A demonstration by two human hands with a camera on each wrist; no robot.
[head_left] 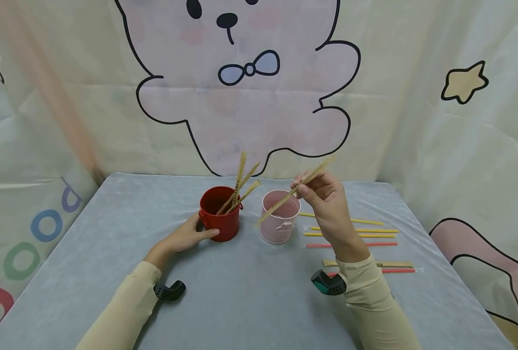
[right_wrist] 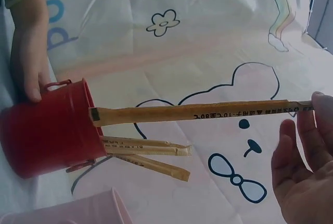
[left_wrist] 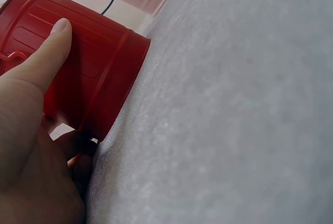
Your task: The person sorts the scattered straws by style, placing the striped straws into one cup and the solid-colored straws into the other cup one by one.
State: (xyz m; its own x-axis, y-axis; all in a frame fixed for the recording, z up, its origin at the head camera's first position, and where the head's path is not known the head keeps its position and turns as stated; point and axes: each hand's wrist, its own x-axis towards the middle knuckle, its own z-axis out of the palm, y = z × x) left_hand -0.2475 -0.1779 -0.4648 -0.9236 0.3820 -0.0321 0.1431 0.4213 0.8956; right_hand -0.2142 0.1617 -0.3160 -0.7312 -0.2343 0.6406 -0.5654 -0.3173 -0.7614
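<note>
My left hand [head_left: 189, 236] grips a red bucket [head_left: 226, 226] low on its side, thumb across the front and fingers round the far side near the base. Several paper-wrapped straws [head_left: 237, 187] lean inside that bucket and stick up over its rim. Higher up, my right hand [head_left: 329, 206] pinches one paper-wrapped straw [right_wrist: 192, 112] near one end between thumb and fingers. This straw slants down to the left across the pink bucket [head_left: 276, 232] in the head view. In the right wrist view its far end overlaps the red bucket's rim.
On the blue-grey cloth [head_left: 241, 301] to the right lie yellow straws [head_left: 374, 230], red straws [head_left: 351, 245] and another paper-wrapped straw [head_left: 394, 264], partly behind my right arm. A printed curtain [head_left: 394, 97] hangs behind the table.
</note>
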